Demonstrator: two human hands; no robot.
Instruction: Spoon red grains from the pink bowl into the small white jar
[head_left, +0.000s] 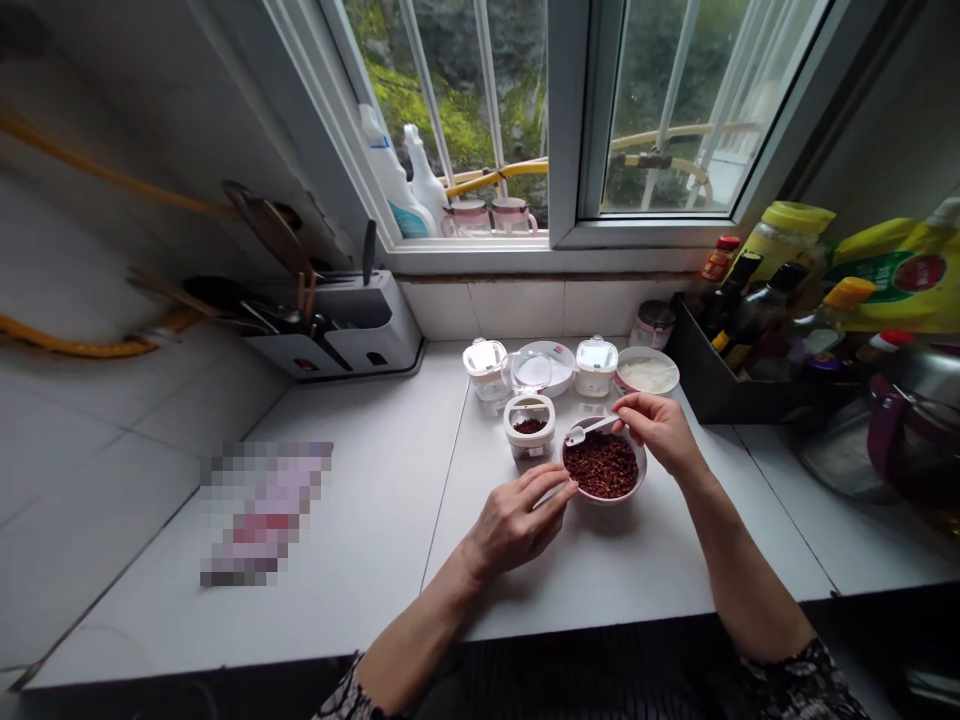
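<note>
Between the finger and thumb of my right hand [660, 428] is the handle of a small white spoon [576, 437]. The spoon's scoop lies over the far left rim of a round bowl [604, 499] full of dark red, peppercorn-like grains [604, 465]. My left hand [523, 515] has its fingers stretched out, with the fingertips at the bowl's left rim; its thumb is mostly hidden. Just behind that hand stands a clear square seasoning jar [530, 440] with some of the same dark grains inside.
Behind stand two white-lidded jars [486, 368] [596, 366], a plate [561, 362] and a bowl of white contents [647, 374]. A black bottle box [705, 400] and a pot [847, 460] are right; a utensil rack [360, 345] and blurred packet [270, 515] left.
</note>
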